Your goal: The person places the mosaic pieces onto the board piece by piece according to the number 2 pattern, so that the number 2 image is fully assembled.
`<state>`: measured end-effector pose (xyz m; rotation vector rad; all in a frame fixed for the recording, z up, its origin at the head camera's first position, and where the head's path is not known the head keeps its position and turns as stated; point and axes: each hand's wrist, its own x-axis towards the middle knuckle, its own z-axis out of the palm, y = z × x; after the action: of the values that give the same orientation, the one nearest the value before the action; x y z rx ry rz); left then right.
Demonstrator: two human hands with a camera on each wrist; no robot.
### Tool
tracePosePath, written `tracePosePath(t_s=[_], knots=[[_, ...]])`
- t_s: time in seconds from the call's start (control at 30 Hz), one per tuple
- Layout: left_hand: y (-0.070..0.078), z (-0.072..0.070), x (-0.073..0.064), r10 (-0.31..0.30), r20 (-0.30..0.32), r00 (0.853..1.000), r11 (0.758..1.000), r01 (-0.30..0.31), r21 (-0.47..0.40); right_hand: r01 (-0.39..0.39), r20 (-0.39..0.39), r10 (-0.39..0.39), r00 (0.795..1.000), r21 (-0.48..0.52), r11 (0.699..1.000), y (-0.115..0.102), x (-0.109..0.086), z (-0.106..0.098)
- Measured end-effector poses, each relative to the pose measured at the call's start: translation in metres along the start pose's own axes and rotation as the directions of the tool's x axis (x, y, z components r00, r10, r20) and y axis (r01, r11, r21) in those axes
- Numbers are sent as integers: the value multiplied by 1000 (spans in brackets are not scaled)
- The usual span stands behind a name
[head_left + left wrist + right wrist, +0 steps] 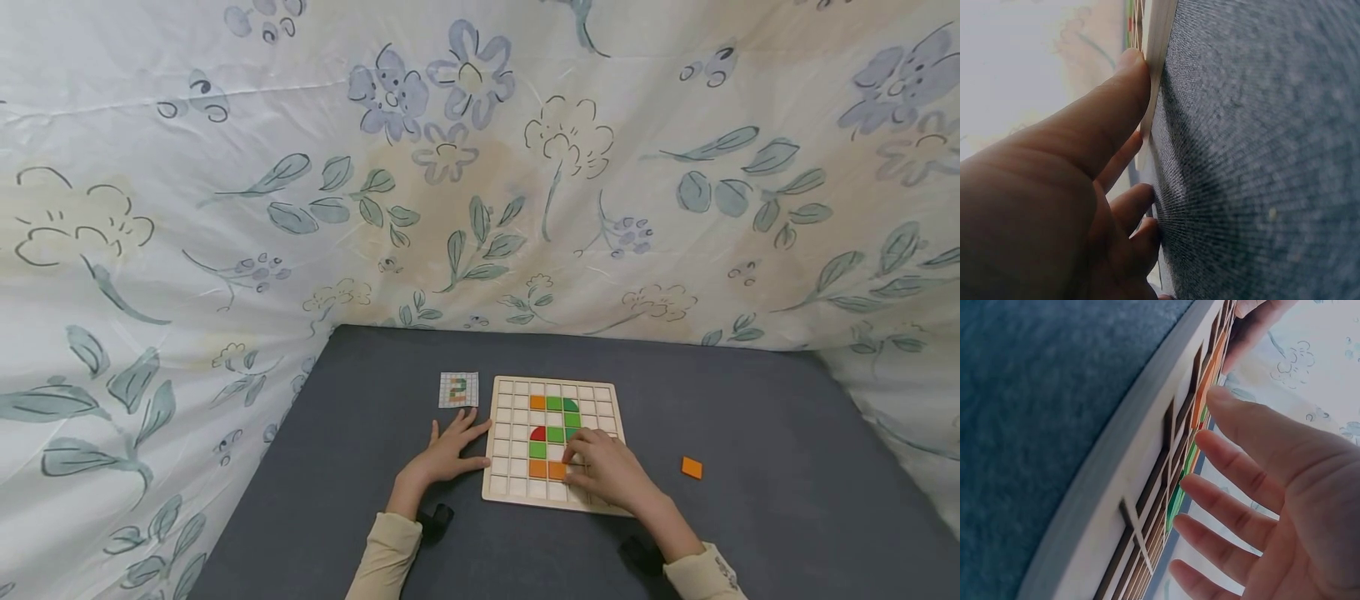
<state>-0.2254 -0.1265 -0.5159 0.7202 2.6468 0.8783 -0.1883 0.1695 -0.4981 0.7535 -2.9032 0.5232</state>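
Note:
A light wooden grid board [498, 483] lies on the table, its cells partly filled with orange, green and red tiles. My left hand [444, 454] is spread at the board's left side, thumb and a fingertip against the edge; the left wrist view shows the thumb [1119, 94] on the wooden rim. Over the board's lower right part is my right hand [611, 471], fingertips right at an orange tile [557, 471] in a lower row. In the right wrist view its fingers [1229, 500] are loosely extended with nothing between them. It covers several cells of the board.
A small pattern card [458, 390] with a coloured figure lies left of the board, beyond the left hand. One loose orange tile [692, 467] rests on the dark grey table [787, 500] to the right. Floral cloth [480, 208] hangs behind and at the sides.

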Motion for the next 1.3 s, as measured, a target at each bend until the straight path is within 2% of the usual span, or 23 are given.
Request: tracePosePath(t_s=[0.37, 0.8, 1.3], knots=[[1, 0, 0, -4, 4, 1000, 1000, 4, 4, 4, -49, -3, 999, 24, 1000, 21, -9, -6], [4, 1, -2, -6, 3, 1000, 1000, 6, -5, -32, -96, 36, 995, 36, 999, 52, -28, -13], [6, -1, -2, -24, -2, 1000, 1000, 24, 0, -132, -85, 132, 988, 5, 991, 79, -47, -21]])
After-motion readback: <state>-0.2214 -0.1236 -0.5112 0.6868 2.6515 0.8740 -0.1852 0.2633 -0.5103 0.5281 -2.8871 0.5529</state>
